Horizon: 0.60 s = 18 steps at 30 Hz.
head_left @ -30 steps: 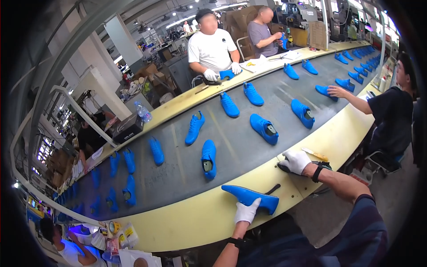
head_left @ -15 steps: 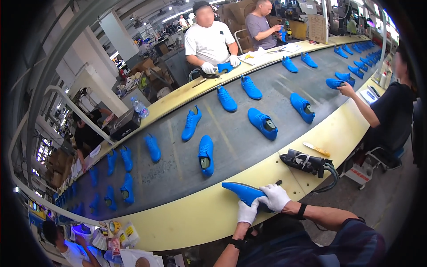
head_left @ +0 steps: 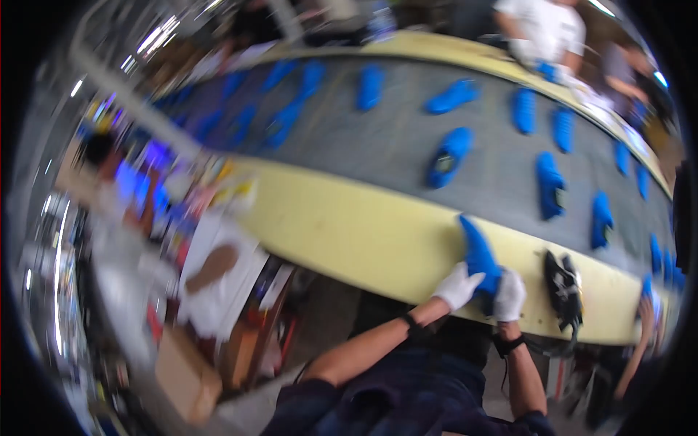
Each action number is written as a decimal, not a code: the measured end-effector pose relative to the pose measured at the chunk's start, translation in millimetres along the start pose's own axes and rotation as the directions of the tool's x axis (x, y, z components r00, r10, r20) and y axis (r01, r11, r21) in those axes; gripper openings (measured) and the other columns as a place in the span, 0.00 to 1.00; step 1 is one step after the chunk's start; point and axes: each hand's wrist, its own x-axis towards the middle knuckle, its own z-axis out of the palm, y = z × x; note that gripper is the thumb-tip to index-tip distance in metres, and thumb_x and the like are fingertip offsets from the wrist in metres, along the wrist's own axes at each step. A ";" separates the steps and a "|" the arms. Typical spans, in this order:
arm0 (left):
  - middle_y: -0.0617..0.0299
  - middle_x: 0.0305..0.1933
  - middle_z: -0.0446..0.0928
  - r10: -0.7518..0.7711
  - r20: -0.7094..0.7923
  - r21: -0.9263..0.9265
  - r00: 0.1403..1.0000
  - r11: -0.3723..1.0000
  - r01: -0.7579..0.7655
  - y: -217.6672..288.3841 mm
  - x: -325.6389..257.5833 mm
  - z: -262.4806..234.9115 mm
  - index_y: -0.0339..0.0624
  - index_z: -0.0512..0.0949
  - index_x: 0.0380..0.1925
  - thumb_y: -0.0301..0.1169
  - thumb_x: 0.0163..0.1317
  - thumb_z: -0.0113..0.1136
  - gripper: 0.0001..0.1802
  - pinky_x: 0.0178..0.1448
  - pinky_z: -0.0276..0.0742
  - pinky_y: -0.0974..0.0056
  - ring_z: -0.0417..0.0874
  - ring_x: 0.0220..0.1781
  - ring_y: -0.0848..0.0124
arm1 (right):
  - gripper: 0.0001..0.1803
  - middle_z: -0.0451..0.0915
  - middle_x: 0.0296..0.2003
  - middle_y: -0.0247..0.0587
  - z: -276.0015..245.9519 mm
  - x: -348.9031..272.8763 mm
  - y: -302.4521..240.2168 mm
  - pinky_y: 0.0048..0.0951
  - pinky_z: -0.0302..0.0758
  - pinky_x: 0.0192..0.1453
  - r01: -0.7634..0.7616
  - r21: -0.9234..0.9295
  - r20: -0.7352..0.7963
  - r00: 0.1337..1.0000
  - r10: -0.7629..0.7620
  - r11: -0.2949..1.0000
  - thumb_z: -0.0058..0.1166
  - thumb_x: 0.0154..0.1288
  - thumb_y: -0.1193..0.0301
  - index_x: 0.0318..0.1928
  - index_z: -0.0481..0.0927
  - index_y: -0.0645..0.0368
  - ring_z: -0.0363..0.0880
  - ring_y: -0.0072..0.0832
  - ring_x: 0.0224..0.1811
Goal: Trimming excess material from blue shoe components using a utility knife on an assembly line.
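A blue shoe (head_left: 479,251) is held at the near edge of the pale yellow ledge (head_left: 363,232), its toe pointing away from me. My left hand (head_left: 458,286), in a white glove, grips the shoe's left side near the heel end. My right hand (head_left: 510,295), also white-gloved, closes on its right side. Both hands partly cover the heel end, and motion blurs the details. To the right of my right hand lies a black device (head_left: 563,288) with a white strap or cord across it.
Several blue shoes, such as one (head_left: 451,157) nearby, sit on the grey conveyor belt (head_left: 342,145). A person in white (head_left: 545,29) works across the belt; another's hand (head_left: 646,316) is at far right. At left are a shoe sole (head_left: 212,268) on white sheets and a cardboard box (head_left: 187,372).
My view has swung to the left, bringing in the sole and the box. The shoe is still in both hands; its toe pointed left in the picture and now points up.
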 end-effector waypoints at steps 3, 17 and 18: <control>0.48 0.42 0.85 -0.248 0.045 0.081 0.968 0.966 0.244 24.6 -20.5 -27.2 0.33 0.75 0.64 0.48 0.78 0.58 0.29 0.43 0.83 0.54 0.87 0.36 0.59 | 0.20 0.87 0.46 0.57 11.3 0.2 11.3 0.41 0.81 0.57 -0.120 0.037 0.007 0.993 0.120 0.992 0.43 0.87 0.66 0.54 0.85 0.68 0.87 0.46 0.48; 0.48 0.41 0.83 -0.526 -0.542 -0.418 0.655 0.845 0.334 -26.5 -207.0 -263.1 0.38 0.75 0.63 0.38 0.82 0.52 0.19 0.24 0.82 0.64 0.86 0.27 0.66 | 0.09 0.87 0.39 0.52 18.3 1.4 -15.9 0.47 0.81 0.50 0.009 -0.046 -0.038 0.999 -0.011 0.999 0.53 0.77 0.72 0.44 0.87 0.60 0.86 0.52 0.42; 0.48 0.40 0.83 -0.518 -0.582 -0.375 0.626 0.855 0.359 -38.3 -206.3 -275.0 0.37 0.73 0.64 0.37 0.82 0.51 0.19 0.21 0.81 0.65 0.86 0.25 0.65 | 0.10 0.87 0.40 0.52 18.0 -0.1 -16.6 0.46 0.82 0.51 -0.042 -0.048 -0.066 0.997 0.038 0.998 0.55 0.78 0.70 0.44 0.87 0.60 0.87 0.51 0.43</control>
